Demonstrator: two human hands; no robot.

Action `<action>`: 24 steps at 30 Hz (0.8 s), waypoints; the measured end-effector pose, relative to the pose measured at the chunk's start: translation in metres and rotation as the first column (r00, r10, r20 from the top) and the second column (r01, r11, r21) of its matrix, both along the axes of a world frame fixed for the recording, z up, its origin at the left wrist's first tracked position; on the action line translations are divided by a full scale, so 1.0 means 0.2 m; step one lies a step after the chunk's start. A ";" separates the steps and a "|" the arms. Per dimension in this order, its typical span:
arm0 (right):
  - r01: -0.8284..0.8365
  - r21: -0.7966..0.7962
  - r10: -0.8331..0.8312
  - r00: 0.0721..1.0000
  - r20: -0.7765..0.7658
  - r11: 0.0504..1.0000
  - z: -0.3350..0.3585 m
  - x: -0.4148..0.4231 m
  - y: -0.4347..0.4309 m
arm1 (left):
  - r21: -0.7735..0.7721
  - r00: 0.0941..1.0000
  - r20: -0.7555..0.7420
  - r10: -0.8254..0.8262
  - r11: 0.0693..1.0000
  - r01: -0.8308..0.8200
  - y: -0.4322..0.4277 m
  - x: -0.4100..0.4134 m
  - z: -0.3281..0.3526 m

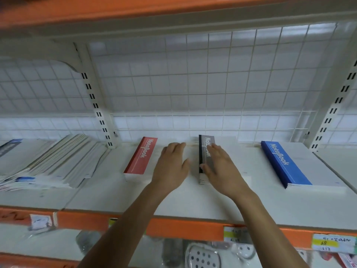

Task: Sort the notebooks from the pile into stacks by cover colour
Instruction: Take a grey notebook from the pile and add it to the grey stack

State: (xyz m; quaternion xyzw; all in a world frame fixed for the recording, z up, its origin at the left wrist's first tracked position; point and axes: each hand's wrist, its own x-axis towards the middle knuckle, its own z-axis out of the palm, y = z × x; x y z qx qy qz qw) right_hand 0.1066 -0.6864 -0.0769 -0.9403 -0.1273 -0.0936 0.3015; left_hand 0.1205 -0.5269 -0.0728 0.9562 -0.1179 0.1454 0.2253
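Note:
Three notebook stacks lie on the white shelf [193, 206]: a red-banded stack [142, 155] at left of centre, a grey-banded stack [205, 149] in the middle, a blue-banded stack [284, 163] at right. A slumped pile of mixed notebooks [58, 161] lies at far left. My left hand [172, 167] rests flat, fingers straight, on the white cover of the red stack. My right hand [220, 167] lies flat on top of the grey stack, thumb at its spine edge.
A white wire-grid back panel [193, 84] closes the shelf, with slotted uprights [96, 105] at left and right. An orange shelf [135, 8] hangs overhead. The orange front rail [173, 229] carries price labels; packaged goods sit on the lower shelf.

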 end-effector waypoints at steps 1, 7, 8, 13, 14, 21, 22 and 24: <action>-0.015 -0.007 0.015 1.000 0.019 1.000 0.00 0.00 0.06 | 0.021 1.000 0.029 0.008 1.000 -0.009 0.05 -0.01 -0.01; -0.129 -0.005 0.129 0.987 0.100 0.992 -0.02 -0.04 0.46 | 0.117 0.987 0.115 0.109 0.986 -0.122 0.40 -0.11 -0.04; -0.149 -0.009 0.149 0.983 0.109 0.989 -0.02 -0.05 0.54 | 0.127 0.985 0.127 0.118 0.983 -0.135 0.48 -0.13 -0.05; -0.221 -0.041 0.224 0.967 0.122 0.974 -0.02 -0.07 0.94 | 0.143 0.964 0.209 0.163 0.970 -0.194 0.87 -0.19 -0.07; -0.227 -0.032 0.229 0.967 0.111 0.973 -0.02 -0.08 1.02 | 0.143 0.964 0.199 0.174 0.968 -0.204 0.94 -0.20 -0.06; -0.284 -0.035 0.286 0.952 0.112 0.958 -0.04 -0.12 1.48 | 0.096 0.931 0.257 0.259 0.952 -0.292 1.45 -0.25 -0.07; -0.294 -0.015 0.294 0.950 0.106 0.956 -0.04 -0.13 1.54 | 0.089 0.920 0.257 0.294 0.941 -0.326 1.52 -0.25 -0.07; -0.308 0.024 0.305 0.947 0.099 0.951 -0.04 -0.14 1.65 | 0.070 0.896 0.253 0.365 0.917 -0.393 1.66 -0.26 -0.06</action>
